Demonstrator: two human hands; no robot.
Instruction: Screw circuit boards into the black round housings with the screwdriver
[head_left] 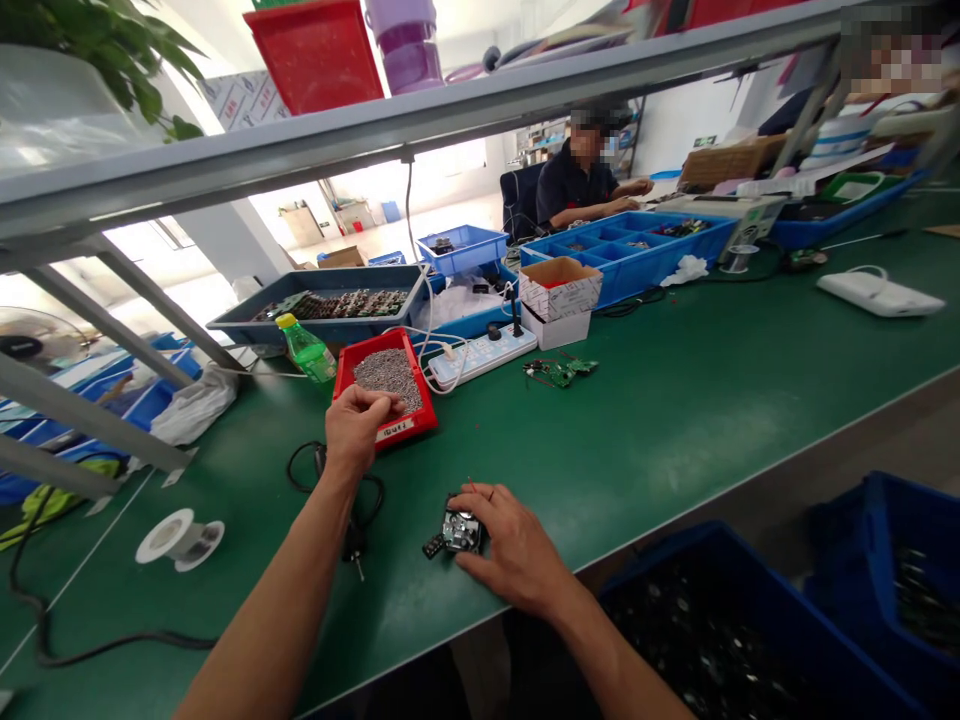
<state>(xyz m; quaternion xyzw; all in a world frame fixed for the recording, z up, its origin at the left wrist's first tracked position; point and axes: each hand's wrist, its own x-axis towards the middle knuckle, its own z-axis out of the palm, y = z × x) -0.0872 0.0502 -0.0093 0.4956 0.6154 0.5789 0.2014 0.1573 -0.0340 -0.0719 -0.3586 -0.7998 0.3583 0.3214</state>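
**Left hand at red tray, right hand on small part**

Solder spool (180, 540) lies far left on the green table (675, 420). Left hand (358, 425) reaches to the near edge of the red tray (420, 420), fingers bunched over the grey bits (388, 375); cannot tell if it has one pinched. Black cable (300, 470) loops under the wrist. Right hand (514, 548) is half-curled, thumb and fingertips gripping the black-and-metal part (456, 532), which sits on the table near the front edge. Blue crate (757, 610) sits lower right.

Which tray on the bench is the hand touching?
The small red plastic tray of grey bits, under the left hand; the other trays are blue.
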